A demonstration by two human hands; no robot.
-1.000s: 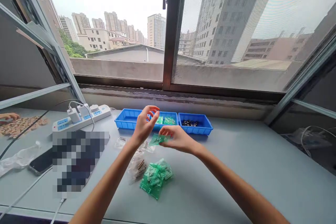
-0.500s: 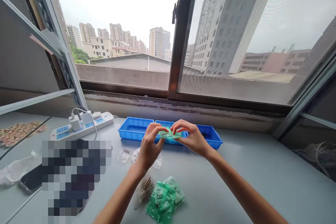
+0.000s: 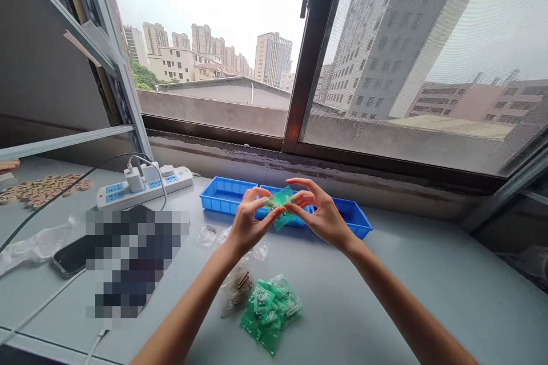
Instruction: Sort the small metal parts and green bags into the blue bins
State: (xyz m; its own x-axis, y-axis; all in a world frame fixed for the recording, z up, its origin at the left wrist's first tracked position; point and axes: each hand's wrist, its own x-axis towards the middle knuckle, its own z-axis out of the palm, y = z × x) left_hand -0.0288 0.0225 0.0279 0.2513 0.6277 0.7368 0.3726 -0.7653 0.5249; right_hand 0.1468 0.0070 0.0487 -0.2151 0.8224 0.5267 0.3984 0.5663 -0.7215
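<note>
Between my two hands is a small green plastic bag (image 3: 282, 203), held up in front of the blue bins. My left hand (image 3: 250, 217) pinches its left side with thumb and fingers. On its right side my right hand (image 3: 319, 211) grips it the same way. What the bag contains is too small to make out. Below my hands a pile of green plastic packets (image 3: 269, 308) with pale parts inside lies on the table. Beside it sits a clear bag (image 3: 237, 291) with brown, screw-like pieces.
Blue plastic bins (image 3: 222, 197) stand in a row by the window. Small clear packets (image 3: 208, 234) lie before them. At left are a power strip (image 3: 145, 187) with cables, a phone (image 3: 71, 256), crumpled plastic (image 3: 38, 248) and a heap of tan pieces (image 3: 47, 189).
The green bag has turned from lying nearly flat to standing more upright, its corners now pointing up and down. Both hands still grip it. The camera view has shifted and tilted slightly.
</note>
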